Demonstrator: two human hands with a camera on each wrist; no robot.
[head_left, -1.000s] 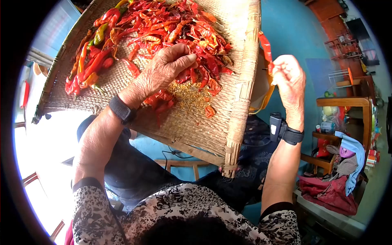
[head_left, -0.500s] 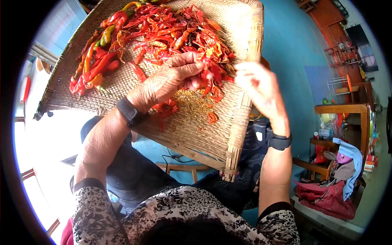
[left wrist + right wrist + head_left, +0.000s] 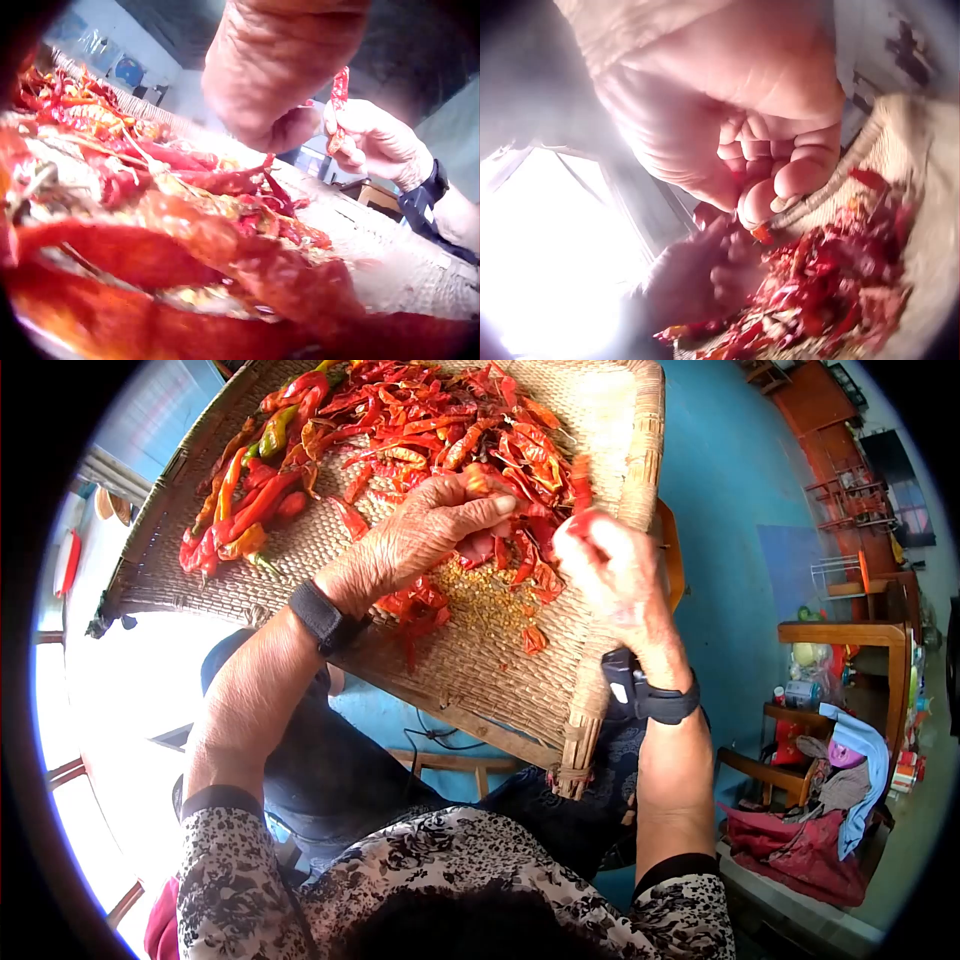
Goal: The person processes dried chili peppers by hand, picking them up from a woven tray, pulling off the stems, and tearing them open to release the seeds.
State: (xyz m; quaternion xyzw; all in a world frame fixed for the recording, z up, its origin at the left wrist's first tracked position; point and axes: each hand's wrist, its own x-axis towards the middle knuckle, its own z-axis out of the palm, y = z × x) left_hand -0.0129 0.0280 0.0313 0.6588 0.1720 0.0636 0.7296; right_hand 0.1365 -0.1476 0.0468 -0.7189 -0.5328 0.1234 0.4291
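A heap of dried red chilies (image 3: pixel 440 430) lies on a woven tray (image 3: pixel 510 680). My right hand (image 3: pixel 620 575), over the tray's right side, pinches one dried chili (image 3: pixel 340 101) that sticks up from the fingertips in the left wrist view. In the right wrist view its fingers curl toward the thumb, with an orange-red tip (image 3: pixel 762 235) showing under them. My left hand (image 3: pixel 425 530) is at the near side of the heap, thumb and fingers curled around red chili pieces (image 3: pixel 478 546), partly hidden by the hand. Loose yellow seeds (image 3: pixel 480 600) are spread beside it.
Fresher, glossy chilies (image 3: pixel 250 510) lie along the tray's left side. The tray's thick bound rim (image 3: pixel 640 460) stands on the right. Beyond are an orange container (image 3: pixel 672 555) and a wooden chair (image 3: pixel 840 635) with cloths. Below the tray are a wooden bar and black cable.
The right hand has come in from beyond the right rim to over the tray, with a chili in its fingers. The left hand has shifted slightly right at the heap.
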